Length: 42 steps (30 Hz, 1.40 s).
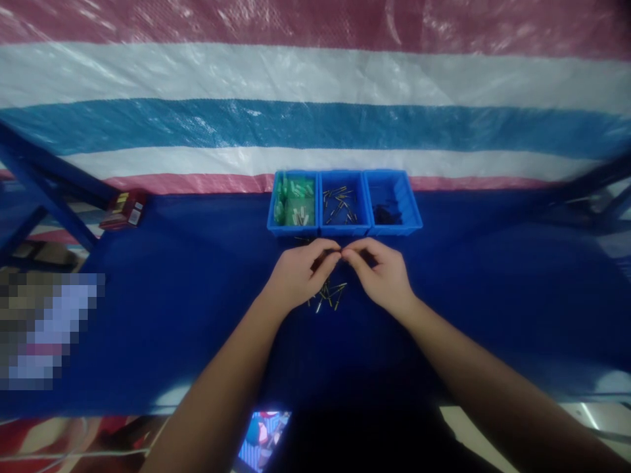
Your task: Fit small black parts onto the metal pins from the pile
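Note:
My left hand point(302, 272) and my right hand point(384, 274) meet at their fingertips just in front of the blue bins. Each is closed in a pinch, and whatever sits between the fingertips is too small to make out. Below them, a loose pile of thin metal pieces point(337, 297) lies on the blue table point(197, 295). The left bin point(294, 231) holds green bags and small pale pieces. Thin metal pins point(336, 211) are in the middle bin point(345, 231). Small dark pieces point(387, 214) lie in the right bin point(397, 230).
A dark red box point(124, 210) stands at the table's back left corner. Behind the bins hangs a striped plastic sheet point(315, 125). Dark blue frame bars point(46, 190) rise on the left. A lit screen point(263, 439) shows below the table's front edge.

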Each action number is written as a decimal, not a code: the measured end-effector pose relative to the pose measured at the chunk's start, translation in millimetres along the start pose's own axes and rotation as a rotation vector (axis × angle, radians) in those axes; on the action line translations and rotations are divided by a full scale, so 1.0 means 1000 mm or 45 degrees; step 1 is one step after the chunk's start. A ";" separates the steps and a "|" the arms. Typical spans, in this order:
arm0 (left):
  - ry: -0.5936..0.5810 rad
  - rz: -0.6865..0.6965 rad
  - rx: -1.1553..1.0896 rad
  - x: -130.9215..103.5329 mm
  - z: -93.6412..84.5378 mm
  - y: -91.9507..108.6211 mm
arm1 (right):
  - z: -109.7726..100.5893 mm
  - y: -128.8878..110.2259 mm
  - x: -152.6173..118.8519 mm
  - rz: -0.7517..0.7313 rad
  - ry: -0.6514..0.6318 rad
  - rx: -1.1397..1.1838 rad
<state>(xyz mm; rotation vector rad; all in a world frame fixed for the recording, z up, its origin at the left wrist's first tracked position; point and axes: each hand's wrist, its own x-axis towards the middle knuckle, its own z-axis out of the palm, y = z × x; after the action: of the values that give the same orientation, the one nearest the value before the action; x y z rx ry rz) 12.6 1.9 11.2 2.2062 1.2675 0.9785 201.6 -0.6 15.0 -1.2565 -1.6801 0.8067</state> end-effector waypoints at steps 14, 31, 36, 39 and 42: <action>-0.063 0.027 0.142 0.002 0.000 -0.003 | -0.002 -0.004 -0.001 -0.058 -0.084 -0.028; -0.069 0.084 0.005 0.001 -0.005 -0.002 | -0.003 -0.002 -0.001 0.077 -0.207 0.239; -0.045 0.061 -0.031 -0.001 -0.004 -0.002 | -0.001 -0.001 0.001 0.162 -0.204 0.454; -0.011 0.047 -0.013 -0.001 -0.002 -0.003 | -0.002 -0.001 0.002 0.203 -0.200 0.473; -0.048 0.088 0.013 0.000 -0.002 -0.003 | -0.002 -0.002 0.002 0.245 -0.285 0.481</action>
<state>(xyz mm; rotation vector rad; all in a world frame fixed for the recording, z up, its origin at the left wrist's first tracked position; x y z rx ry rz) 8.8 3.5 10.5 2.2786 1.1895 0.9538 202.6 0.4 18.5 -1.1016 -1.4969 1.3545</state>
